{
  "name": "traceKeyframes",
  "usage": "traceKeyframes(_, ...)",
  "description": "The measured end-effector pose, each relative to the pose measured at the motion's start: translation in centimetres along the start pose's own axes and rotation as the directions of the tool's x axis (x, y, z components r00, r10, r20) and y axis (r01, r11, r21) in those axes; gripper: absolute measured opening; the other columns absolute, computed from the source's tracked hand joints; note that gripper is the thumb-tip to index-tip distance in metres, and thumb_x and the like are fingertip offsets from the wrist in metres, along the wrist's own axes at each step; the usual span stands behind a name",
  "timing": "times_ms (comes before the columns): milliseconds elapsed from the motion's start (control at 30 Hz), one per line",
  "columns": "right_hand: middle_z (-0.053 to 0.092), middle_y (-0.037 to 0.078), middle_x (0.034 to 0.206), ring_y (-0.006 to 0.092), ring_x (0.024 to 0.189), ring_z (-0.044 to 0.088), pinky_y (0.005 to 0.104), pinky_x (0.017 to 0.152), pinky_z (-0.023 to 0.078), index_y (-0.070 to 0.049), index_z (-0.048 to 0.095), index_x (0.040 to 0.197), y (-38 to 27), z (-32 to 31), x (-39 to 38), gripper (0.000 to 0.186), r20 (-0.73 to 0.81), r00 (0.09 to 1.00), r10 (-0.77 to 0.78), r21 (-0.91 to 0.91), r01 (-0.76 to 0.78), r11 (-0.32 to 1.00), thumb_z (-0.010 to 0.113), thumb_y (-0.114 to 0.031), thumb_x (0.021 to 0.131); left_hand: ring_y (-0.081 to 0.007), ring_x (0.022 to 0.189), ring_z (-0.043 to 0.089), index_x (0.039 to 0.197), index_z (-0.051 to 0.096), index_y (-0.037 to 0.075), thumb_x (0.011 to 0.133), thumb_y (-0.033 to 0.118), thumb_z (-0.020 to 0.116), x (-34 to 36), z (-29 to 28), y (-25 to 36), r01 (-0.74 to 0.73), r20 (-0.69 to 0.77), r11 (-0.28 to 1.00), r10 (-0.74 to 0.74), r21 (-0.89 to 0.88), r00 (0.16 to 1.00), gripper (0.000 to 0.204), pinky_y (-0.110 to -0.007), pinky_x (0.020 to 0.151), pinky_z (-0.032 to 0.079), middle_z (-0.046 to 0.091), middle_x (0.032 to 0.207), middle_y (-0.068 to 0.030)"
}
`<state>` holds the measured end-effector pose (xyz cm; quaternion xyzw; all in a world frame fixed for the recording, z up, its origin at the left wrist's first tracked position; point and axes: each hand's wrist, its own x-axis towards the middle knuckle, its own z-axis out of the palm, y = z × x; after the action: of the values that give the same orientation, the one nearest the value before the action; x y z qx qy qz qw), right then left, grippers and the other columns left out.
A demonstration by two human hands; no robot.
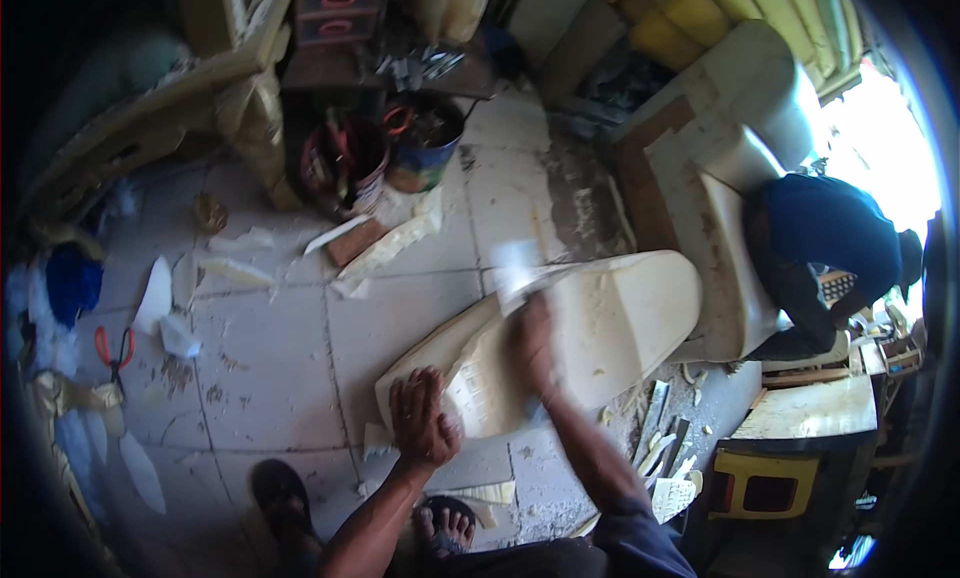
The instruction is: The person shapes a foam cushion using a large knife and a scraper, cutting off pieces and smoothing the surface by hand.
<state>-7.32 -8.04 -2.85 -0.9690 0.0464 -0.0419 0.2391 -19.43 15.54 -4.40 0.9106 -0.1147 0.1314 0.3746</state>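
Note:
A long cream foam piece [620,318] with a rounded right end lies slanting over the tiles in front of my feet, its upper face uneven toward the left. My left hand [425,418] grips its near left end, fingers bent over the rough surface. My right hand [535,348], smeared by motion, is closed over the middle of the piece on a tool whose pale, blurred blade [515,268] sticks up beyond the fingers; its exact shape cannot be made out.
A person in blue [825,238] bends over a padded seat frame [680,198] at right. Buckets [420,153], a tool bench [330,63], red-handled scissors [115,353] and foam scraps [155,298] stand or lie around. A yellow-framed unit [765,483] is at lower right.

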Motion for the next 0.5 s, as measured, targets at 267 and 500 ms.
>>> traceKeyframes(267, 0.034, 0.029, 0.161, 0.0437, 0.151, 0.030, 0.0485, 0.127, 0.017, 0.006, 0.036, 0.154, 3.3, -0.3, -2.4, 0.052, -0.150, 0.983, -0.103, -0.025, 0.100, 0.995, 0.040, -0.007, 0.104, -0.0389, 0.141, 0.047, 0.150, 0.047, -0.004, 0.100, 0.028, 0.035, -0.2, 0.7, 1.3, -0.039, 0.017, 0.999, 0.039, -0.010, 0.999, 0.061, -0.061, 0.122, 0.024, 0.052, 0.149, -0.0230)
traceKeyframes(500, 0.042, 0.028, 0.153, 0.0402, 0.146, 0.036, 0.0474, 0.124, 0.024, 0.006, 0.043, 0.144, 3.4, -3.4, -1.9, 0.046, -0.064, 0.998, -0.008, 0.152, 0.017, 0.988, 0.035, -0.025, 0.110, -0.0420, 0.141, 0.047, 0.151, 0.045, -0.005, 0.103, 0.031, 0.033, 0.2, 0.9, 1.5, -0.048, 0.019, 0.998, 0.049, -0.035, 0.999, 0.061, -0.061, 0.122, 0.024, 0.051, 0.150, -0.0241)
